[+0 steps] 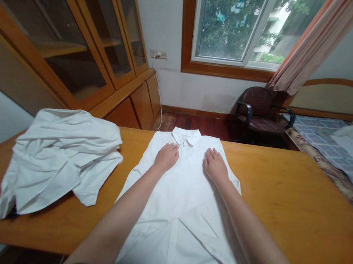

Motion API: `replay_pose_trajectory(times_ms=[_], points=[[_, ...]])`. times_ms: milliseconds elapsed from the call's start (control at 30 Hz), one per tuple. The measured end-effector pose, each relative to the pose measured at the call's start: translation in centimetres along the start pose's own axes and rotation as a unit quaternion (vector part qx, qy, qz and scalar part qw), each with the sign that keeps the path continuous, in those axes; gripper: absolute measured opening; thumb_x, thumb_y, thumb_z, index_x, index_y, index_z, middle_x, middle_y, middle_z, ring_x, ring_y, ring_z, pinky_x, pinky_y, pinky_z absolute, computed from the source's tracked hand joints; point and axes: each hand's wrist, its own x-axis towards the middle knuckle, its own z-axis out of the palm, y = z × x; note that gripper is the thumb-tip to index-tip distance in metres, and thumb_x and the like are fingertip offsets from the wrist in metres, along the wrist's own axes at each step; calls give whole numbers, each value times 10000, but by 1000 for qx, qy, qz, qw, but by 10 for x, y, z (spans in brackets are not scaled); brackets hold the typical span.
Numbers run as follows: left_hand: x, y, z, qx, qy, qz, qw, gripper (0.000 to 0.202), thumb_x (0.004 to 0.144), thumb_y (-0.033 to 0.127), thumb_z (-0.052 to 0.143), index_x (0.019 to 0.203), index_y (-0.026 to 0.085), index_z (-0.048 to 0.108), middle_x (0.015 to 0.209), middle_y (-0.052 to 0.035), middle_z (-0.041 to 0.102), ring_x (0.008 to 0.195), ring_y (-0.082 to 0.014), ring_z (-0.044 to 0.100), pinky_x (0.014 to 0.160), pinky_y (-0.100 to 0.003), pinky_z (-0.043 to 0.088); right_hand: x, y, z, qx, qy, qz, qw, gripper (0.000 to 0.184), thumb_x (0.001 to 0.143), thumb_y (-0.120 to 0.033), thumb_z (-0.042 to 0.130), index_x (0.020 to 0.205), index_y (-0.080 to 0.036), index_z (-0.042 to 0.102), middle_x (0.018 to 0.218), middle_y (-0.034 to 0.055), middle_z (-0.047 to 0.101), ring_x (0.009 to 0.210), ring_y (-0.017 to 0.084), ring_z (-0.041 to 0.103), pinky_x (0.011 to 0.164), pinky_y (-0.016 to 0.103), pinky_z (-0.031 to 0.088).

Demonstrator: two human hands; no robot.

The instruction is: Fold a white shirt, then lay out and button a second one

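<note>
Smoothing: shirt [183, 216] pressed flat either side of collar [186, 135] by left hand [166, 156] and right hand [214, 165], both splayed, apparently gripping nothing; even outward strokes called for.

A white collared shirt [185, 200] lies spread flat on the counter [283, 193], about midway between its left and right edges. The collar [186, 136] sits at the far edge, turned down and neat. From there the body runs straight toward the near edge and passes out of view at the bottom. A seam runs down its middle, and a diagonal crease crosses the lower right part. The cloth is mostly smooth, with light wrinkles at the sides. The left hand [166, 156] and right hand [215, 166] rest palm-down on it just below the collar, fingers extended, one on each side of the middle.
</note>
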Motion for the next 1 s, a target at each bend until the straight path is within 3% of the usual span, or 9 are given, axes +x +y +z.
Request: replay_pose_trajectory(times_ms=[133,267,467,700,1000], points=[[1,14,6,2,-25,-1,1000,515,982,284,376,1455,102,470,1522,-132,467,1455,-229,367,1225,-403,254,23,-39,15,39,-23,-45,998,486,997,-277,354,1408,-81,527,1521,142,466,1427,289,377,1172,440,279],[2,8,4,7,-51,26,998,529,999,314,345,1502,163,404,1566,-87,412,1491,-201,294,1235,-408,217,35,-59,25,53,-17,-68,996,499,998,-284,353,1441,-109,498,1544,111,441,1430,298,359,1173,461,267],[3,3,0,15,-70,17,997,541,998,376,349,1525,256,355,1583,-61,388,1512,-204,239,1241,-496,151,38,-63,20,41,-12,-53,998,564,962,-279,384,1509,-144,412,1545,88,446,1391,281,366,1139,419,280],[4,4,-5,10,-90,22,996,564,1008,381,304,1543,202,314,1586,-77,377,1521,-213,206,1237,-546,119,46,-71,11,-5,-30,-26,999,554,934,-355,426,1484,-289,450,1583,36,381,1205,329,434,984,474,361],[1,0,0,13,-54,-3,998,534,1029,388,238,1517,222,377,1599,-51,355,1521,-219,208,1232,-521,167,39,-64,16,5,-19,-58,998,498,981,-367,409,1477,-360,457,1598,1,356,1309,311,401,1086,488,301]])
